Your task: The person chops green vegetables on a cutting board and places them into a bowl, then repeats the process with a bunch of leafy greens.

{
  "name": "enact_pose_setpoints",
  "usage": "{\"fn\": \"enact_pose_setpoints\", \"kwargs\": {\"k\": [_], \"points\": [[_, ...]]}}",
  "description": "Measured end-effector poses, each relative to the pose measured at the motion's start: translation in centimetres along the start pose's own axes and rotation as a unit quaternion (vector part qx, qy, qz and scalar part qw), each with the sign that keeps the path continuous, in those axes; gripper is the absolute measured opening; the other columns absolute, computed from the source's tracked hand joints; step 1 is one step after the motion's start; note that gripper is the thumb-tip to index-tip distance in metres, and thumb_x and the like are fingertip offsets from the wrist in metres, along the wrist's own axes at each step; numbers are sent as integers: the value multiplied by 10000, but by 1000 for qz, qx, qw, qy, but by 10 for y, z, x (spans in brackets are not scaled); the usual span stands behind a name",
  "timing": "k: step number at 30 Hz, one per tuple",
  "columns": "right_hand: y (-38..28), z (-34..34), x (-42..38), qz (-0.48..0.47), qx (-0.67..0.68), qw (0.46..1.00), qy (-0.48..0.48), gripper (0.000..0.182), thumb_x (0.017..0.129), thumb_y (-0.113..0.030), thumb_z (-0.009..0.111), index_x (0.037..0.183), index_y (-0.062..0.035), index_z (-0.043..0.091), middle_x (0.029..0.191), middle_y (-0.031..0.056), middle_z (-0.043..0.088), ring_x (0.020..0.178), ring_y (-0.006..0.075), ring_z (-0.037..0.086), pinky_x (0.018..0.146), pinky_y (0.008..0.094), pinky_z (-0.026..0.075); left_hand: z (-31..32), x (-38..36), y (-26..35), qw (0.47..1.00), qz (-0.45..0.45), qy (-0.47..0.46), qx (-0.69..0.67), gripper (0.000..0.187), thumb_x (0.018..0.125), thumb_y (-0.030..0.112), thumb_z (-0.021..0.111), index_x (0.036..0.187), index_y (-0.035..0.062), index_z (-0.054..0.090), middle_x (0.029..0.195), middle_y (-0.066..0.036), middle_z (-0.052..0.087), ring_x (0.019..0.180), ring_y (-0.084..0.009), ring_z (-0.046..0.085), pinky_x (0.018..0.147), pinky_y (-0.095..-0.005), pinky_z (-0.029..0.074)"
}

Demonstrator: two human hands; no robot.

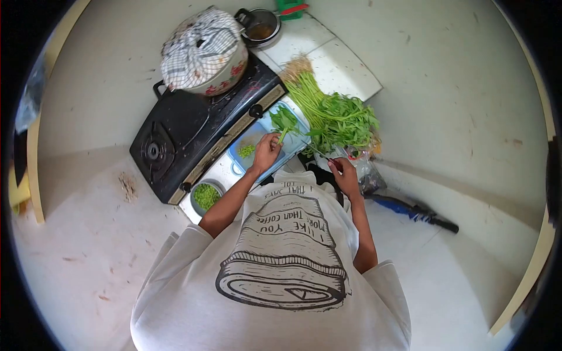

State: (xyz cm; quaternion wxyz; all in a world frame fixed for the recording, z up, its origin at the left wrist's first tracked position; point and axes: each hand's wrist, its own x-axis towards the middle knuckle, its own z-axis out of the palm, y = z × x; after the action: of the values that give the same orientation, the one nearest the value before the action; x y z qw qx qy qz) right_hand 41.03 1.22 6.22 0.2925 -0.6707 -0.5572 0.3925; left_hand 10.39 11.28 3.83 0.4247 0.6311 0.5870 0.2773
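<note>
My left hand (267, 151) is closed on the stems of a small bunch of leafy greens (285, 120), over a blue cutting board (297, 142). The leaves point away from me. My right hand (344, 174) grips a knife (319, 154) by its handle; its thin blade slants toward the board's right edge. A little pile of chopped green stems (246, 151) lies on the board, left of my left hand. Beyond the board, to the right, rests a large bunch of long-stemmed leafy greens (328, 111) with roots attached.
A black two-burner gas stove (193, 131) carries a big pot (225, 82) covered with a checked cloth (202, 47). By my left forearm stands a bowl (219, 186) of chopped greens. A strainer (261, 26) sits at the back. Plastic bags (367, 172) lie at right.
</note>
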Motion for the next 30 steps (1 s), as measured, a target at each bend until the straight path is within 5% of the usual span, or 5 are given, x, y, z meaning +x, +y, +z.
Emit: {"fn": "enact_pose_setpoints", "kwargs": {"k": [16, 21, 30], "points": [[-44, 51, 90, -167, -96, 900, -391, 326, 1017, -318, 683, 1070, 4, 664, 1007, 208, 729, 916, 402, 704, 791, 465, 545, -7, -126, -38, 929, -192, 316, -18, 280, 883, -4, 730, 1155, 3, 662, 1046, -164, 660, 872, -288, 667, 779, -387, 561], [-34, 82, 106, -260, -107, 877, -389, 348, 1014, -336, 683, 1045, 11, 665, 987, 246, 718, 908, 429, 701, 782, 494, 538, 5, -142, -39, 910, -236, 338, -34, 309, 879, -10, 723, 1181, 0, 657, 1088, -182, 655, 947, -337, 675, 843, -418, 569], [-60, 107, 117, -271, -153, 872, -379, 375, 1014, -361, 675, 987, 13, 673, 906, 248, 724, 872, 462, 698, 771, 518, 539, 4, -143, -41, 924, -202, 325, 28, 294, 876, 16, 718, 1167, 39, 684, 1065, -152, 644, 940, -336, 662, 850, -416, 549]]}}
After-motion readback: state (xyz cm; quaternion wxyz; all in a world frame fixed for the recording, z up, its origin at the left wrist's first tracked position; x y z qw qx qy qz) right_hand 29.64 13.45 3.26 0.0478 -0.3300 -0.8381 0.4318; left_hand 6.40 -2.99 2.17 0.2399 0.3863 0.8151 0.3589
